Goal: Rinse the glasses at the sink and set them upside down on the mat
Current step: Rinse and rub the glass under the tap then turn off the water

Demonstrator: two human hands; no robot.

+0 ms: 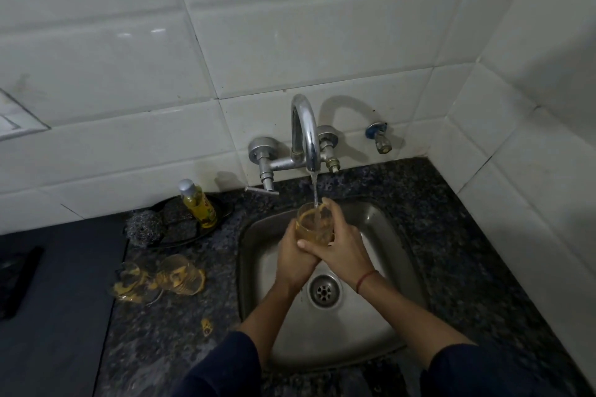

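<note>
running from the tap [304, 135] into a glass [314, 224] held upright over the steel sink [380, 300], set in a dark speckled counter [467, 235]. wrapped round the glass from both sides: left hand [295, 256] under and left, right hand [338, 245] on the right, fingers closed on it. lying on their sides on the counter left of the sink, two more glasses [161, 277] smeared yellow. behind them, a scrubber [143, 227] and soap bottle [196, 203].

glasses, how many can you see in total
3: one glass held by both hands under the running tap, and two dirty glasses on the counter left of the sink, at and. More may sit out of frame.
</note>
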